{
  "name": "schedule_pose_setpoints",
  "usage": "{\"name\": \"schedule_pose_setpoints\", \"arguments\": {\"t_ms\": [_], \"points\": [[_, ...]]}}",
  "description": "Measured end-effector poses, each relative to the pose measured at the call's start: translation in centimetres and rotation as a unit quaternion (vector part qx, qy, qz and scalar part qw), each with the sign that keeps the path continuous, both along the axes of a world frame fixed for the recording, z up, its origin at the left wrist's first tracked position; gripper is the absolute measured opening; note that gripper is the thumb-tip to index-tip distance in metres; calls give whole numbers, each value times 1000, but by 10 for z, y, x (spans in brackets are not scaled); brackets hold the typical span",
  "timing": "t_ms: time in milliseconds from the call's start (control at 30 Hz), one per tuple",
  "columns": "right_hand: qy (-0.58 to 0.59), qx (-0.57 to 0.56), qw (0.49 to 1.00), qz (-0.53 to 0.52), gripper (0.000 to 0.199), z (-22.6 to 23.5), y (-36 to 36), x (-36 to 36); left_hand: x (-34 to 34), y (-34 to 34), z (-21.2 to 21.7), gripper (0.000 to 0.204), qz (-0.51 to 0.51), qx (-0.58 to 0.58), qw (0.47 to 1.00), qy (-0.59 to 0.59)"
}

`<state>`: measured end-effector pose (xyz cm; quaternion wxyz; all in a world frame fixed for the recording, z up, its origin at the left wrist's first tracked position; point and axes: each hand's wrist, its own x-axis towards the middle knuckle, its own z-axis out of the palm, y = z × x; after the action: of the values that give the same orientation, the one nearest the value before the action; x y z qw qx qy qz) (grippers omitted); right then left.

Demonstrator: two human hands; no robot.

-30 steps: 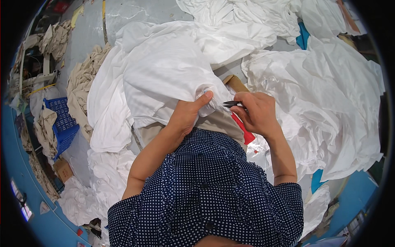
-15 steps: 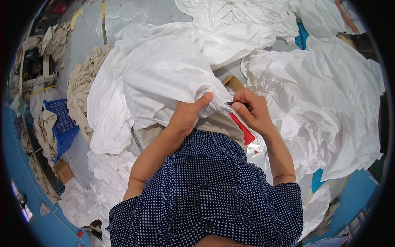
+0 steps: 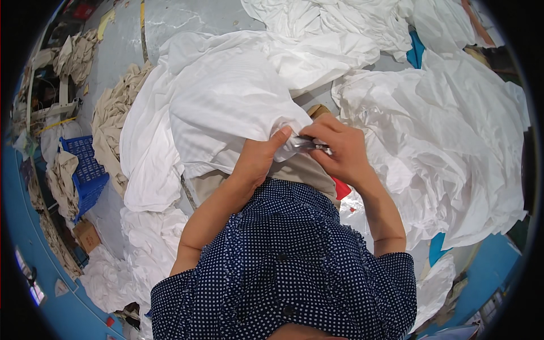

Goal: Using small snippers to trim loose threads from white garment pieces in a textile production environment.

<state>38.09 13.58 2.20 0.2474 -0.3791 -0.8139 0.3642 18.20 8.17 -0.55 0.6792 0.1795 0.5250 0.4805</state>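
Note:
A large white cloth (image 3: 226, 96) lies over my lap and spreads away to the left and ahead. My left hand (image 3: 262, 156) is closed on a gathered edge of it, thumb pressed on top. Between the fingers and thumb of my right hand (image 3: 341, 148) sits a small pair of dark and silvery thread snips (image 3: 309, 144). Their tip meets the bunched fabric just right of my left thumb. Folds hide exactly what the blades touch.
More white cloth is heaped at the right (image 3: 425, 147) and at the back (image 3: 334, 22). Beige cloth (image 3: 116, 124) lies at the left, by a blue plastic basket (image 3: 85, 173). A small cardboard box (image 3: 87, 236) stands below it. Something red (image 3: 341, 188) shows near my right wrist.
My right hand has moved slightly left and turned, bringing the snips up against the cloth by my left thumb. My left hand keeps its place.

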Motion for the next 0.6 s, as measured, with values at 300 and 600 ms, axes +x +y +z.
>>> {"name": "schedule_pose_setpoints", "arguments": {"t_ms": [300, 600], "points": [[-11, -174, 938, -301, 10, -61, 20, 52, -1, 0, 3, 48, 27, -33, 999, 22], [174, -247, 914, -271, 15, -26, 13, 21, -44, 3, 1, 48, 16, -85, 984, -155]]}}
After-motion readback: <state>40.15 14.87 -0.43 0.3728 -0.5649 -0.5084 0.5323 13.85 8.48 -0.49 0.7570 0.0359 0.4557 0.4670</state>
